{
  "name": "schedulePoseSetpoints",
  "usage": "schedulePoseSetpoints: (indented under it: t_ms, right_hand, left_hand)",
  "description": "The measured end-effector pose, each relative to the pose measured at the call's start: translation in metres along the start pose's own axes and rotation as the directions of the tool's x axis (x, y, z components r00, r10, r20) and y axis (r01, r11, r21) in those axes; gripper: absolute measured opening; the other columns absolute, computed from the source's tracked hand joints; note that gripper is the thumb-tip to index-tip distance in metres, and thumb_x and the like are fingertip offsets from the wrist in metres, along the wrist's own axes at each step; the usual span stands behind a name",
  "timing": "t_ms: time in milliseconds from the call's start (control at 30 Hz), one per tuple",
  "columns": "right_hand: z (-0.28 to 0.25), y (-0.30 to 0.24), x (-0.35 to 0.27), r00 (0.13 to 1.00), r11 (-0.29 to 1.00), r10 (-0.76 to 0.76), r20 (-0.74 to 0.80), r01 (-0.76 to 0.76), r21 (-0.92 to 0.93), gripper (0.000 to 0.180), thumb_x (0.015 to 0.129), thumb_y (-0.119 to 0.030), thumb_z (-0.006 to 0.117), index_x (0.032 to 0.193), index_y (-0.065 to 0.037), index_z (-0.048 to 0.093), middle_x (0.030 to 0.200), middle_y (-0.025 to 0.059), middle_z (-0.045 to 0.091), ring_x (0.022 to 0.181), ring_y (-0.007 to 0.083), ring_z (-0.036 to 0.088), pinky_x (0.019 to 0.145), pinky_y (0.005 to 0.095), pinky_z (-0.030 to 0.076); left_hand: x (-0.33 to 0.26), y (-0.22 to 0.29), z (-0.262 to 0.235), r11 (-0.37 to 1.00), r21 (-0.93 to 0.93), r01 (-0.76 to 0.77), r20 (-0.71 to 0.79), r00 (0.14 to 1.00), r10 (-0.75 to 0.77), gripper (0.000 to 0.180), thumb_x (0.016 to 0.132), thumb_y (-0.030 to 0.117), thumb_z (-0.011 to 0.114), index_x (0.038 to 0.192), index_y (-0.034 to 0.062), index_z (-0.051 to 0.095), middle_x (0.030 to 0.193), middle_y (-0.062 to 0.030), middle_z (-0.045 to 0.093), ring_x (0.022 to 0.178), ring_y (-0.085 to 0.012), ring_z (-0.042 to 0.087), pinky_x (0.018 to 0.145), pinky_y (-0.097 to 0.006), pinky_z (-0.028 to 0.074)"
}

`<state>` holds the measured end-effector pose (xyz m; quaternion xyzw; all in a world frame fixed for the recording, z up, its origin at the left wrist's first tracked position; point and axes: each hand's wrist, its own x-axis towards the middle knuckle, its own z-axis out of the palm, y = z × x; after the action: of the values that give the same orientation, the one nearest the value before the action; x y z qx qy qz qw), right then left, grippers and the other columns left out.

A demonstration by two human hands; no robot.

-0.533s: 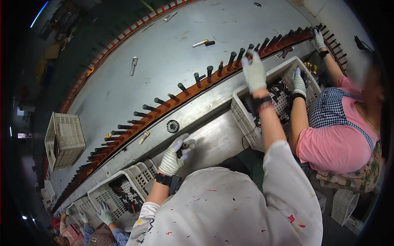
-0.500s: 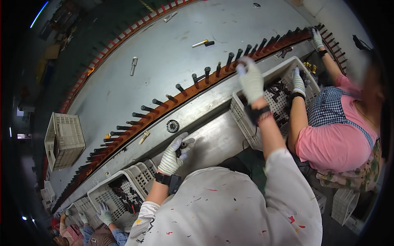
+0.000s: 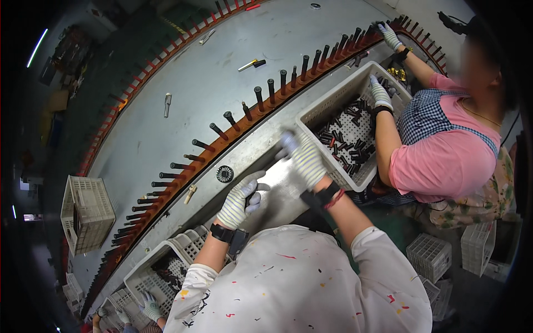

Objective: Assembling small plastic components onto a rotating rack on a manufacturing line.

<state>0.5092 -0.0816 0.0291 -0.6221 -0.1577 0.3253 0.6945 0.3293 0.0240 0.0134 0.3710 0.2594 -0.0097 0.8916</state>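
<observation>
My left hand (image 3: pixel 240 203), in a striped white glove, is closed near the tray's metal surface, its fingers curled round a small dark part that mostly hides behind them. To its right, above the metal surface, is my right hand (image 3: pixel 305 158), gloved the same way and smeared by motion. Something dark shows by its fingertips, but I cannot make out whether it is held. Ahead runs a curved brown rail (image 3: pixel 236 132) with a row of upright red pins bearing dark cylindrical pieces (image 3: pixel 259 99). A round black slotted disc (image 3: pixel 225 173) lies on the ledge beyond my left hand.
A crate (image 3: pixel 316 119) with many small dark parts stands at right, beside a person in pink (image 3: pixel 444 161) with one hand in it and one at the rail. Another crate (image 3: pixel 136 272) sits at lower left. An upended crate (image 3: pixel 89 208) and loose cylinders (image 3: pixel 167 105) lie on the table.
My right hand has come down and left, from the rail to near my left hand. The view has shifted. My left hand stays closed in about the same place.
</observation>
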Motion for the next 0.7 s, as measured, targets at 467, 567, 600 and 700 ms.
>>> schedulePoseSetpoints:
  t_ms: [467,567,600,700]
  right_hand:
    - [-0.205,-0.065,0.271,0.609,0.716,-0.610,-0.506,0.150,-0.682,0.027,0.080,-0.025,0.062,0.098,-0.004,0.059,0.093,0.0177,0.065,0.086,0.0275,0.062,0.078,0.0360,0.047]
    - [-0.210,-0.069,0.299,0.685,0.684,-0.582,-0.439,0.120,-0.720,0.030,0.078,-0.029,0.064,0.096,-0.005,0.061,0.086,0.0170,0.066,0.080,0.0312,0.063,0.075,0.0371,0.048]
    - [-0.203,-0.069,0.302,0.705,0.607,-0.602,-0.374,0.100,-0.789,0.030,0.078,-0.029,0.064,0.095,-0.005,0.061,0.085,0.0171,0.066,0.080,0.0318,0.063,0.075,0.0378,0.049]
    - [-0.175,-0.080,0.298,0.793,0.429,-0.556,-0.247,0.019,-0.903,0.031,0.079,-0.031,0.062,0.096,-0.005,0.061,0.089,0.0182,0.066,0.087,0.0353,0.063,0.077,0.0406,0.049]
  left_hand:
    - [-0.020,-0.006,-0.035,0.991,-0.131,-0.014,-0.230,0.973,-0.017,0.036,0.092,0.022,0.050,0.121,0.0003,0.046,0.074,-0.0038,0.053,0.044,-0.0037,0.035,0.035,-0.017,0.030]
    - [-0.011,-0.011,-0.029,0.988,-0.154,0.017,-0.239,0.970,-0.054,0.036,0.092,0.022,0.050,0.121,0.0008,0.046,0.075,-0.0041,0.053,0.045,-0.0040,0.036,0.036,-0.017,0.030]
    - [-0.008,-0.012,-0.026,0.984,-0.176,0.028,-0.225,0.972,-0.068,0.036,0.093,0.022,0.050,0.121,0.0009,0.046,0.075,-0.0042,0.053,0.045,-0.0040,0.036,0.036,-0.017,0.030]
    - [-0.004,-0.010,-0.018,0.983,-0.177,0.051,-0.216,0.972,-0.090,0.037,0.093,0.024,0.050,0.122,0.0013,0.046,0.076,-0.0038,0.053,0.045,-0.0039,0.035,0.036,-0.017,0.028]
